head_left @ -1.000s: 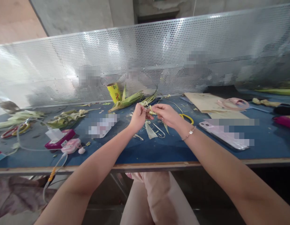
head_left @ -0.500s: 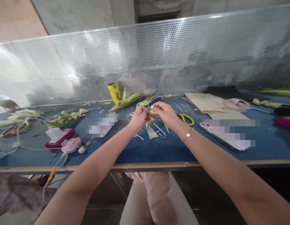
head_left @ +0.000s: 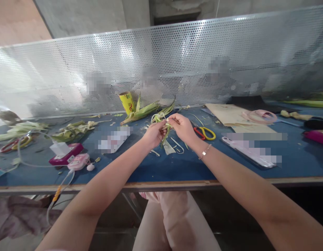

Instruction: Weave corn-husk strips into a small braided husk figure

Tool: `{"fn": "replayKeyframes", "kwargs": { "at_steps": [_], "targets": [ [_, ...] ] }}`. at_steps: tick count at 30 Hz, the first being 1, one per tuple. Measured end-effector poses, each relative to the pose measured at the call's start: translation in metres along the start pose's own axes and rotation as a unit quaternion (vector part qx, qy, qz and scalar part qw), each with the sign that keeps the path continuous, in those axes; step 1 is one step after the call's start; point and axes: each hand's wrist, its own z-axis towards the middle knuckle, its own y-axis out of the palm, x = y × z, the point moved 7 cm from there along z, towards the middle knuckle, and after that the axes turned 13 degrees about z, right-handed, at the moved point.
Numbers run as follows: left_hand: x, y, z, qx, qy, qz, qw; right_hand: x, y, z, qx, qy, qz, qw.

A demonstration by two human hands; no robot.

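My left hand [head_left: 154, 134] and my right hand [head_left: 181, 127] meet above the middle of the blue table, fingers closed. Between them they pinch green corn husk strips [head_left: 165, 140], some of which loop up behind the fingers. Pale husk scraps [head_left: 169, 147] lie on the table just below. Beside my right hand rest scissors [head_left: 207, 134] with red and yellow handles, their blades hidden from sight. Past my hands a larger bundle of corn husks [head_left: 143, 113] leans near a yellow tube [head_left: 127, 103].
A phone [head_left: 115, 139] lies to the left, another phone [head_left: 251, 153] to the right. Farther left are a magenta power strip [head_left: 66, 154], a pink case [head_left: 80, 161], cables and more husks [head_left: 72, 131]. Brown paper [head_left: 229, 115] sits right. A perforated metal screen [head_left: 177, 62] closes off the back.
My right hand has shifted slightly left and its wrist has turned, uncovering the scissors' red handle. The green strips hang lower between my hands. The left hand has rolled a little.
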Motion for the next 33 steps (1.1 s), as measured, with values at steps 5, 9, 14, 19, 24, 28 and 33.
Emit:
{"fn": "replayKeyframes", "kwargs": {
  "at_steps": [5, 9, 14, 19, 24, 28, 33],
  "targets": [
    [-0.003, 0.0, 0.003, -0.015, 0.007, 0.025, 1.0, 0.001, 0.0, 0.0, 0.006, 0.015, 0.035, 0.999],
    [0.001, 0.0, 0.003, 0.004, 0.052, 0.078, 0.996, 0.005, -0.002, 0.0, 0.021, 0.043, 0.052, 0.997],
    [0.005, 0.006, 0.002, -0.007, 0.068, 0.076, 0.995, 0.011, -0.004, -0.002, 0.068, 0.081, 0.097, 0.99],
    [0.006, 0.005, 0.003, -0.017, 0.079, 0.092, 0.992, 0.012, -0.003, -0.005, 0.087, 0.122, 0.151, 0.977],
    [0.014, -0.003, 0.006, -0.005, 0.133, 0.201, 0.97, 0.014, -0.008, -0.004, 0.1, 0.127, 0.174, 0.971],
    [0.024, -0.008, 0.004, 0.017, 0.181, 0.309, 0.934, 0.016, -0.009, -0.002, 0.089, 0.132, 0.195, 0.968],
    [0.032, -0.008, 0.002, 0.011, 0.209, 0.413, 0.886, 0.012, -0.01, -0.002, 0.104, 0.151, 0.233, 0.955]
  ]
}}
